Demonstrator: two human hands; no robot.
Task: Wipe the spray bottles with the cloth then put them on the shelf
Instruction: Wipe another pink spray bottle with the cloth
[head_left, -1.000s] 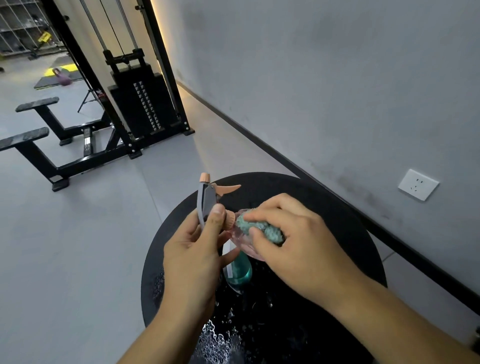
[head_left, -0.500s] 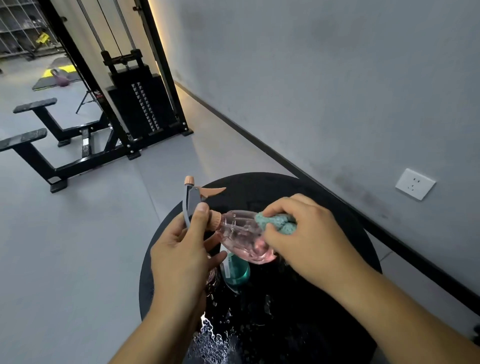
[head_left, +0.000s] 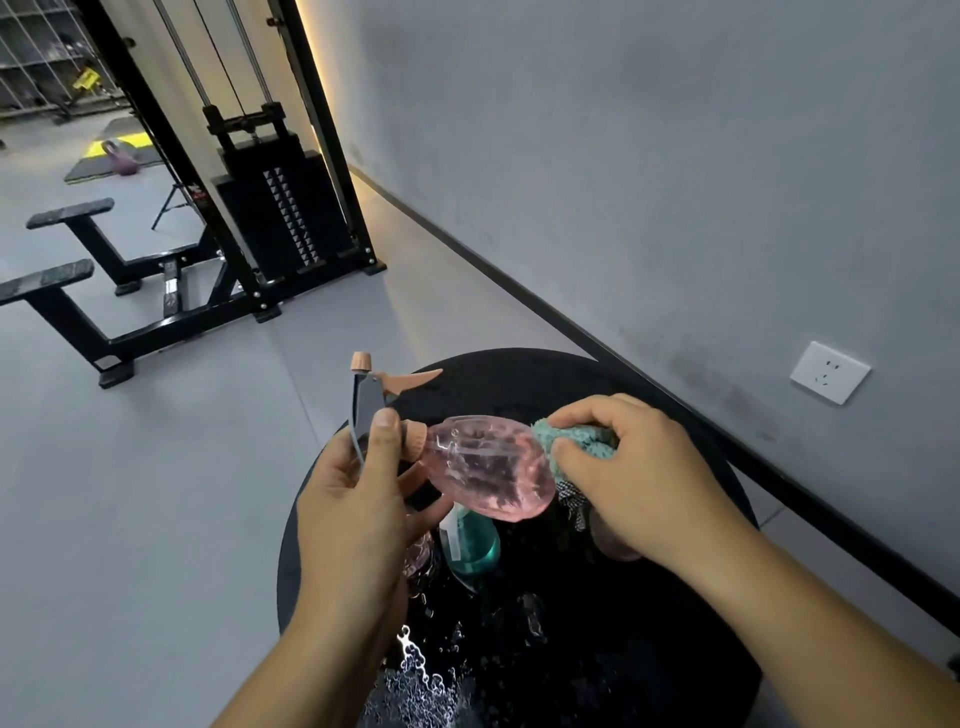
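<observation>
Left hand (head_left: 358, 499) gripping grey trigger head of clear pink plastic spray bottle (head_left: 488, 467), holding it sideways above round black wet tabletop (head_left: 675, 649). Right hand (head_left: 639, 473) pinching teal fuzzy cloth (head_left: 576, 441) against bottle's base. Teal spray bottle (head_left: 470, 545) standing on tabletop underneath.

We are seeing dim, even light, with a warm strip glowing up the wall (head_left: 649, 171) edge. Glare is glinting off the wet table (head_left: 519, 374) below that wall, and straight lines are bending toward the frame edges.
</observation>
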